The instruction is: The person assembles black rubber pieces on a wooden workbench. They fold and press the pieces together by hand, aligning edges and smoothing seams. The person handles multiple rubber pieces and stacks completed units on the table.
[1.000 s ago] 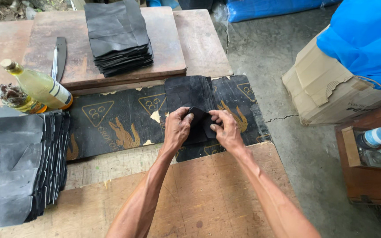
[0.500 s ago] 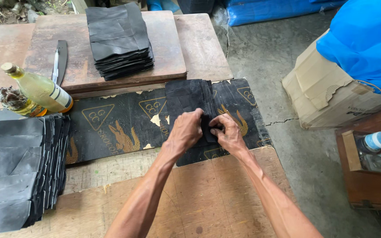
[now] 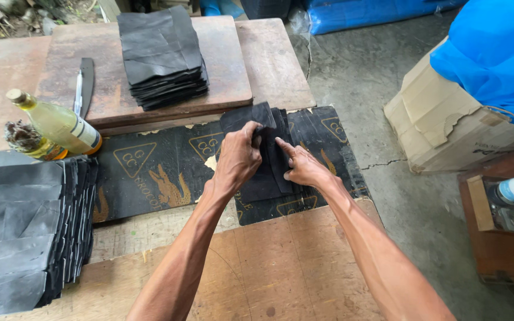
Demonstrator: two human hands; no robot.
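As both bare arms reach out over a worn wooden bench (image 3: 281, 267), the left hand (image 3: 240, 156) curls its fingers over the upper edge of a small pile of black sheets (image 3: 269, 160), gripping the top layers, while the right hand (image 3: 304, 167) lies nearly flat on the same pile, forefinger stretched toward the left hand and pressing down. The pile rests on a black printed mat (image 3: 150, 172) with gold triangles and a gold animal figure, spread across the middle of the bench. Beyond it, on a raised wooden board (image 3: 227, 65), sits a taller stack of black sheets (image 3: 162, 53), with a dark-handled knife (image 3: 83, 83) lying well to its left on the same board. A glass bottle of yellow liquid (image 3: 60, 123) lies tilted at the mat's left edge, a bundle of dried fibre (image 3: 25, 138) beside it. A broad heap of black sheets (image 3: 25, 232) fills the near left corner. To the right, on the concrete floor, stand a torn cardboard box (image 3: 447, 125) under blue plastic sheeting (image 3: 495, 53) and a low wooden box (image 3: 501, 238) holding small containers.
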